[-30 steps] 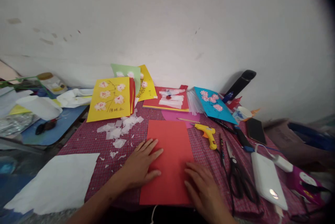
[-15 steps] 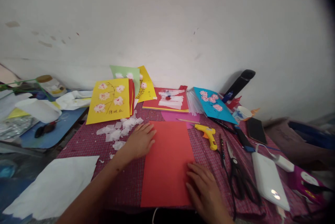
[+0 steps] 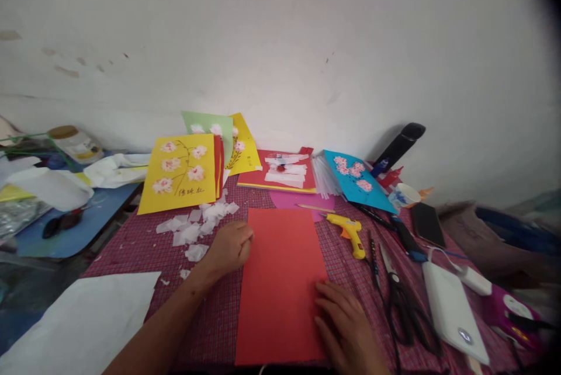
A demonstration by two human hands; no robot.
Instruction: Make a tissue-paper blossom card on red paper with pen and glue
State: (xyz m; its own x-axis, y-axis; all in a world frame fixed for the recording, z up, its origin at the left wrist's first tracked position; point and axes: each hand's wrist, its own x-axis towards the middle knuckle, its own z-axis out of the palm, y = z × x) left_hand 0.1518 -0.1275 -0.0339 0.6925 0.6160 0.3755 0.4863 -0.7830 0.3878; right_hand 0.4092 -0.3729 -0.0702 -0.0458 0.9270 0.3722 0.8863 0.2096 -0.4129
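While the red sheet (image 3: 283, 281) lies flat on the cloth-covered counter (image 3: 210, 328), towards six o'clock in the view, the left hand (image 3: 230, 246) sits at the sheet's ten o'clock edge, its grip curled closed; whether anything is pinched inside, I cannot tell. Over the four o'clock edge lies the right hand (image 3: 348, 322), its grip open, fingers loosely extended. From the sheet's middle, white paper scraps (image 3: 211, 212) lie at ten o'clock, a pencil (image 3: 316, 208) at one, the yellow glue gun (image 3: 346, 224) at two, black-handled scissors (image 3: 395, 278) at three.
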